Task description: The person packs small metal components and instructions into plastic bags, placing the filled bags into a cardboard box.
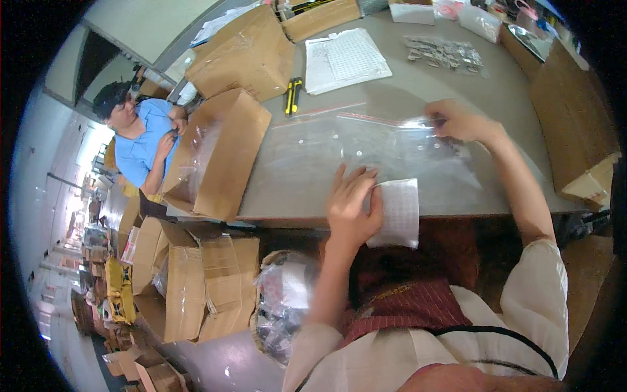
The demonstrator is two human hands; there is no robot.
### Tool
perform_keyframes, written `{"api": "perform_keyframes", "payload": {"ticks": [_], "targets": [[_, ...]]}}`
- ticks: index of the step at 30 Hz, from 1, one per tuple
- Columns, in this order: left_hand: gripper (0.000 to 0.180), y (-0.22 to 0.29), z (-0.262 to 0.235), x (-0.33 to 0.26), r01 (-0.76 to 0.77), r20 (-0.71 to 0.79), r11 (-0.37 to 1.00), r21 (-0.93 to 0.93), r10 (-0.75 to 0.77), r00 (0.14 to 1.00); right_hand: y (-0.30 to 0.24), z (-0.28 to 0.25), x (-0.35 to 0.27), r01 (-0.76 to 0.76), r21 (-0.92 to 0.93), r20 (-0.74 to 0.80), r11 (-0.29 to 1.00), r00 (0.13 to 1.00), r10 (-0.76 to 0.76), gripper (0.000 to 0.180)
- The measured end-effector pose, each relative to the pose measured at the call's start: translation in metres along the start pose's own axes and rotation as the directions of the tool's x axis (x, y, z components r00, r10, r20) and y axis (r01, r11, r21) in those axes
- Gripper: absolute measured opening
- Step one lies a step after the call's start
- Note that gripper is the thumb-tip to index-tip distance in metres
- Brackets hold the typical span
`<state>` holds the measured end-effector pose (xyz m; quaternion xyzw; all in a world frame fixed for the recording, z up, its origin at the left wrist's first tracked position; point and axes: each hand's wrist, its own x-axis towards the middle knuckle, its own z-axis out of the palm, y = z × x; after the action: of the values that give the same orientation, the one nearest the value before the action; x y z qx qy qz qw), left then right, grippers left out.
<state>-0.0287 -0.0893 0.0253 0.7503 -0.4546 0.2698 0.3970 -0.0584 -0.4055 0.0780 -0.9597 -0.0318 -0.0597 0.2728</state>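
Observation:
My left hand is over the table's near edge, its thumb and index finger closed at the side of a small white printed sheet. Part of that sheet juts past the edge. Farther off to the right, my right hand has curled fingers at the top corner of a clear zip bag, by its red-lined seal. The bag lies flat, with small white round spots showing on it. More clear plastic spreads to its left. What lies under the right fingers is partly hidden.
A yellow-black utility knife and a stack of printed papers lie beyond the bags. Bagged metal parts are at the far right. Open cardboard boxes flank the table. A person in blue is at the left.

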Motion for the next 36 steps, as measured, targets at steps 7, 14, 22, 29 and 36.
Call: {"api": "perform_keyframes", "payload": {"ticks": [7,14,22,29,36], "targets": [[0.013,0.009,-0.001,-0.019,0.196,0.058,0.977,-0.089,-0.192,0.980,-0.006,-0.001,0.021,-0.121,0.636,0.120,0.762,0.991,0.057,0.035],[0.012,0.024,0.003,-0.014,0.200,0.257,0.937,-0.285,-0.127,0.958,-0.029,0.049,0.043,-0.054,0.014,-0.032,0.998,0.998,0.055,0.046],[0.014,-0.043,-0.026,-0.002,0.219,0.066,0.975,0.041,-0.222,0.973,-0.035,0.045,0.085,0.074,0.024,-0.010,0.997,0.997,-0.074,0.042],[0.029,-0.056,-0.040,-0.006,0.254,0.041,0.967,-0.014,-0.253,0.967,-0.020,0.097,0.153,0.276,-0.217,-0.172,0.936,0.933,-0.315,0.033],[0.025,-0.081,-0.057,-0.015,0.220,0.110,0.971,0.092,-0.230,0.967,-0.026,0.057,0.158,0.100,0.393,0.175,0.914,0.968,-0.181,0.057]]}}
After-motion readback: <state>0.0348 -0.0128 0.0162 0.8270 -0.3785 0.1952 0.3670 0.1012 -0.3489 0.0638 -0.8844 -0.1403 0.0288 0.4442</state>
